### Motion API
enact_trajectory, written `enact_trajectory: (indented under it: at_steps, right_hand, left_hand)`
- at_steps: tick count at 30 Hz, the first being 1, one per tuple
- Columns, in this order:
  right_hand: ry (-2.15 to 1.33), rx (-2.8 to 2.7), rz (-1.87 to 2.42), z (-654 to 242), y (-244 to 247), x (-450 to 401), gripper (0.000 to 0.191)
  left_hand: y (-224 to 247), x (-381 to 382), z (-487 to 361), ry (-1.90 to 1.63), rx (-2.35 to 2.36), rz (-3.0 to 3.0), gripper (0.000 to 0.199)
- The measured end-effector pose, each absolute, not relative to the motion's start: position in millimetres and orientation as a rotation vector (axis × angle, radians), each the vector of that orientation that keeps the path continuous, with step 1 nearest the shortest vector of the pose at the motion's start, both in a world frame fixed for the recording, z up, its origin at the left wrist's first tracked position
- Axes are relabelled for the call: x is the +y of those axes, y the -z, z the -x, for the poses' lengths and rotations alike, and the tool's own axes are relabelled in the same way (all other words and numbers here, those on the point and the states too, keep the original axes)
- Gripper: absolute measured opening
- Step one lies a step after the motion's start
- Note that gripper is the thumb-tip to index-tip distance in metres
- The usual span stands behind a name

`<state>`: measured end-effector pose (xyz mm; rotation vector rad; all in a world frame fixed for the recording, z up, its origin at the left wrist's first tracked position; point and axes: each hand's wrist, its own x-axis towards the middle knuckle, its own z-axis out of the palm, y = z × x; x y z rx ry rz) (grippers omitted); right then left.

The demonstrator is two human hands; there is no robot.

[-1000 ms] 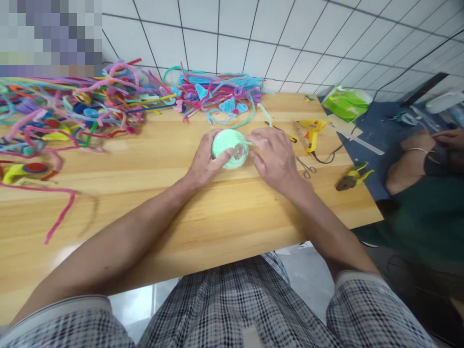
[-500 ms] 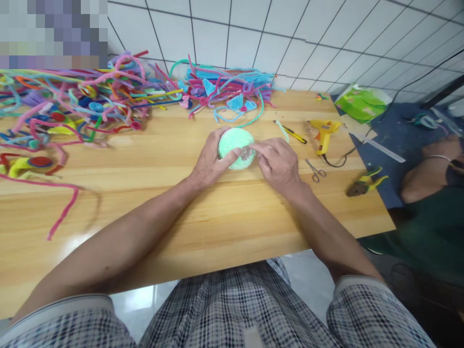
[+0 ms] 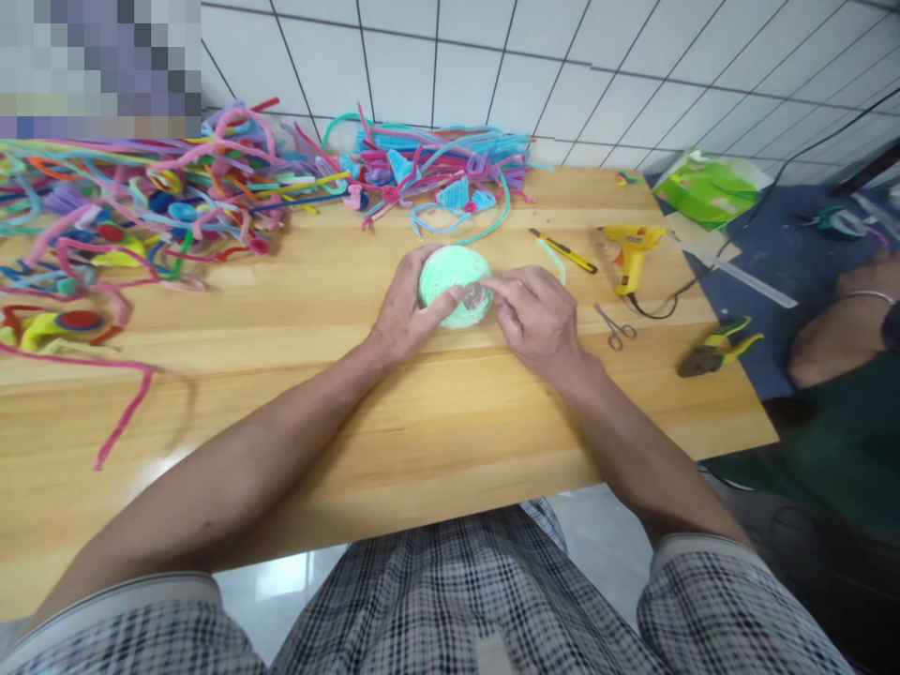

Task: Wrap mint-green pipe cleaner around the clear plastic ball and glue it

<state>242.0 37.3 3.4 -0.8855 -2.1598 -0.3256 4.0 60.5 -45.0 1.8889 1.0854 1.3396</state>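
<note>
Curling round a mint-green ball (image 3: 446, 265), the left grip (image 3: 406, 314) holds it between both grips, over the desk (image 3: 436, 422). The right grip (image 3: 538, 317), half curled, reaches the ball's greyish patch (image 3: 475, 297); whether it pinches anything, I cannot tell. Beyond it lies a yellow cutter (image 3: 573, 257); right of that grip, small scissors (image 3: 612, 326).

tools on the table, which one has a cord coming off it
The yellow glue gun: a black cord leaves its handle, while the knife, scissors and pliers have none.
</note>
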Motion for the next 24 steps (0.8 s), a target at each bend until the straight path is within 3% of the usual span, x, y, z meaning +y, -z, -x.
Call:
enact_trajectory:
  at_steps: [16, 24]
  right_hand:
    - [0.458, -2.218, 0.917, -239.0, -6.3, 30.6, 0.041]
    - [0.334, -2.265, 1.011, -239.3, -4.6, 30.5, 0.043]
  left_hand:
    - [42.6, 61.1, -4.2, -1.336, 1.056, -1.904, 0.084]
    - [43.8, 61.4, -4.3, -1.311, 1.069, -1.902, 0.083]
